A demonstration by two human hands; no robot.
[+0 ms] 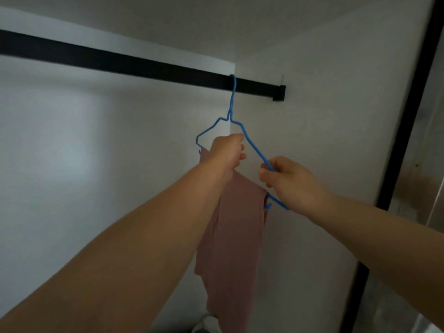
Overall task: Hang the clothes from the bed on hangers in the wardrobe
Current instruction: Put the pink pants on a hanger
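Observation:
A blue wire hanger point(249, 143) hooks over the black wardrobe rail point(120, 61) near the rail's right end. A pink garment point(230, 236) drapes over the hanger's lower bar and hangs down long. My left hand point(227, 152) reaches through the hanger and grips the top of the pink garment. My right hand point(286, 181) pinches the hanger's right sloping arm between thumb and fingers. The hanger's lower bar is mostly hidden behind the cloth and my hands.
White wardrobe walls enclose the space, with the right side wall point(324, 116) close to the hanger. A black door frame edge point(406, 116) runs down at the right. The rail's left stretch carries nothing. Something pale lies at the wardrobe bottom point(206, 325).

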